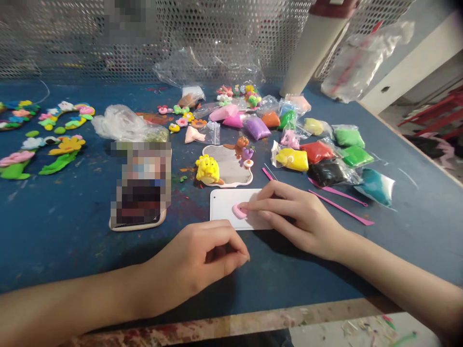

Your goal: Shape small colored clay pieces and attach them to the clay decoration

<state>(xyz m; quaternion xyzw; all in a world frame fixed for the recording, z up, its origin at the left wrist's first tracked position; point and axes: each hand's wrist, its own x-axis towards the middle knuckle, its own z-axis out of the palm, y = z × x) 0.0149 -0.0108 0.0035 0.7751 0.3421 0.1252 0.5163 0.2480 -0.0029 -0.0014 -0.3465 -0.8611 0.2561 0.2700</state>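
Note:
On a white rectangular board (224,198) lies a small curved piece of pink clay (238,211). My right hand (294,214) reaches over the board with its fingers stretched out, a fingertip touching the clay's right side. My left hand (208,253) rests just in front of the board, fingers curled and thumb against forefinger, with nothing visible in the pinch. Behind the board lies a mirror-like plaque (231,166) with a scalloped edge. It carries a bumpy yellow clay figure (208,169), a brown clay figure (242,141) and a purple one (248,153).
Several bags of coloured clay, including a yellow one (291,159), lie at the right. Pink modelling tools (342,205) lie near my right hand. A phone (141,193) is at the left, near clay-decorated pieces (67,118). A tall bottle (307,53) stands behind.

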